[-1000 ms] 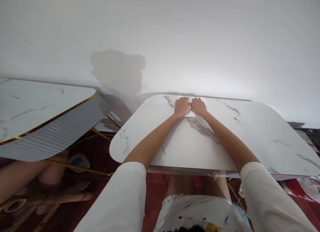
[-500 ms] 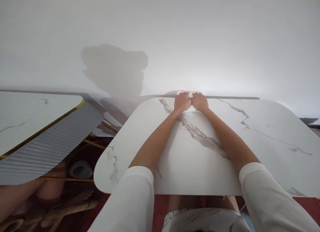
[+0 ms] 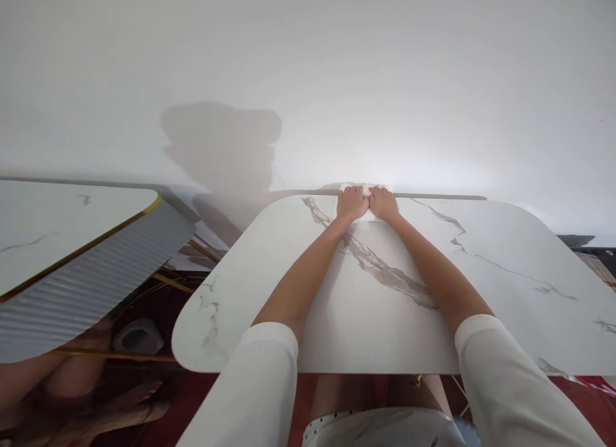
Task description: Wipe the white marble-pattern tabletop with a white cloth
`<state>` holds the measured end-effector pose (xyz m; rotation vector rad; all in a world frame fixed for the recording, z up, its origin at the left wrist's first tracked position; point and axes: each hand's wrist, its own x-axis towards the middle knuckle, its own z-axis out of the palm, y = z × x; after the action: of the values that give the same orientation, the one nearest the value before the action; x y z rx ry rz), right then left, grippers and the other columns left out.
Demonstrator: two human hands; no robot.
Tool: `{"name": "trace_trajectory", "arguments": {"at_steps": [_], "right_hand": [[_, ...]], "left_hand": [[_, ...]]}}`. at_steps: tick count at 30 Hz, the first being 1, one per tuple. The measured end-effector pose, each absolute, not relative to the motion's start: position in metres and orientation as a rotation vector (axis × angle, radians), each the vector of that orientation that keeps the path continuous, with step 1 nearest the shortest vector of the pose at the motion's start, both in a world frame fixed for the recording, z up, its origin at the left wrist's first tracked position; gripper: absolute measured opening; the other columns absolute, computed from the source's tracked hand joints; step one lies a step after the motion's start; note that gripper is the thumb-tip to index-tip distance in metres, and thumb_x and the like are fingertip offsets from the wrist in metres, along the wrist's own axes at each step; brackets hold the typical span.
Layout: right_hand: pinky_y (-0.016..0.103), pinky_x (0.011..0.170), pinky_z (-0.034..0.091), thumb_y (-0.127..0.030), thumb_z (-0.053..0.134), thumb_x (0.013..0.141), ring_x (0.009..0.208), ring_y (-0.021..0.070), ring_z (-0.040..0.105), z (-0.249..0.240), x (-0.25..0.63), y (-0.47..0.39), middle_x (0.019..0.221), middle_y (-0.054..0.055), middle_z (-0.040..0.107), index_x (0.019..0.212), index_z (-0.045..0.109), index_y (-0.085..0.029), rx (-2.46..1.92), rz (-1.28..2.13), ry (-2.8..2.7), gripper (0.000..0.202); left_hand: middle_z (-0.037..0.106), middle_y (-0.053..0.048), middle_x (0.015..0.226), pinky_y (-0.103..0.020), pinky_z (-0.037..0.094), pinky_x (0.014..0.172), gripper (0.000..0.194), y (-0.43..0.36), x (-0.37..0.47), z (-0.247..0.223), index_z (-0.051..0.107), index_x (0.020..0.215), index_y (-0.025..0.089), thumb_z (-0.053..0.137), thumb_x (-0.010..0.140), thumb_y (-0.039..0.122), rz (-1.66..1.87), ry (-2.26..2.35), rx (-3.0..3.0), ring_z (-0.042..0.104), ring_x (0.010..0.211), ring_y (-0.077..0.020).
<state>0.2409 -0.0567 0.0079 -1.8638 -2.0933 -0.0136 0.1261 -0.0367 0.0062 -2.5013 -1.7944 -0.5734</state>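
Observation:
A white cloth (image 3: 366,189), possibly a folded wipe, lies over the far edge of a white marble-patterned tabletop (image 3: 269,274). My left hand (image 3: 353,203) grips it from above, fingers curled toward the wall. Close beside it, thumbs nearly touching, my right hand (image 3: 384,203) is closed over the same cloth. Both arms reach straight out across the table. The undersides of the fingers and part of the cloth are hidden.
At left stands a second marble-patterned table (image 3: 72,222) with gold trim and a ribbed grey side (image 3: 106,274). Below it show another person's bare leg (image 3: 72,376) and gold bars over a dark red floor. A pale wall (image 3: 385,81) rises behind both tables.
The camera view has tilted and turned slightly, so the tables appear a little lower and farther left. Both hands stay on the cloth at the far edge.

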Motion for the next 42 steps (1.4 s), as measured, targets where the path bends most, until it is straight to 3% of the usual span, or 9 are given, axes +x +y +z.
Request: {"name": "trace_trajectory", "arguments": {"at_steps": [25, 32, 42], "right_hand": [[0.046, 0.111, 0.030, -0.024, 0.023, 0.099, 0.140, 0.0303, 0.034, 0.006, 0.239, -0.140, 0.155, 0.012, 0.041, 0.144, 0.042, -0.011, -1.976, -0.025, -2.002, 0.050], [0.049, 0.109, 0.032, -0.023, 0.024, 0.098, 0.138, 0.0316, 0.037, 0.006, 0.228, -0.182, 0.152, 0.013, 0.045, 0.142, 0.045, -0.014, -1.951, -0.015, -1.984, 0.049], [0.045, 0.114, 0.030, -0.027, 0.031, 0.100, 0.143, 0.0327, 0.034, 0.014, 0.194, -0.275, 0.156, 0.014, 0.040, 0.148, 0.039, -0.009, -1.989, -0.045, -2.057, 0.052]], "left_hand": [[0.055, -0.012, 0.141, -0.044, 0.032, 0.111, 0.041, -0.113, 0.125, 0.007, 0.053, 0.131, 0.016, 0.035, 0.094, 0.024, -0.580, -1.667, -2.600, 0.044, 0.133, -0.0275], [0.056, -0.011, 0.139, -0.045, 0.033, 0.109, 0.039, -0.153, 0.112, 0.008, 0.054, 0.128, 0.018, 0.035, 0.095, 0.025, -0.569, -1.662, -2.631, 0.045, 0.132, -0.0271], [0.053, -0.015, 0.142, -0.049, 0.039, 0.106, 0.044, -0.245, 0.080, 0.014, 0.050, 0.135, 0.014, 0.036, 0.094, 0.022, -0.397, -1.648, -2.568, 0.045, 0.134, -0.0297]]}}
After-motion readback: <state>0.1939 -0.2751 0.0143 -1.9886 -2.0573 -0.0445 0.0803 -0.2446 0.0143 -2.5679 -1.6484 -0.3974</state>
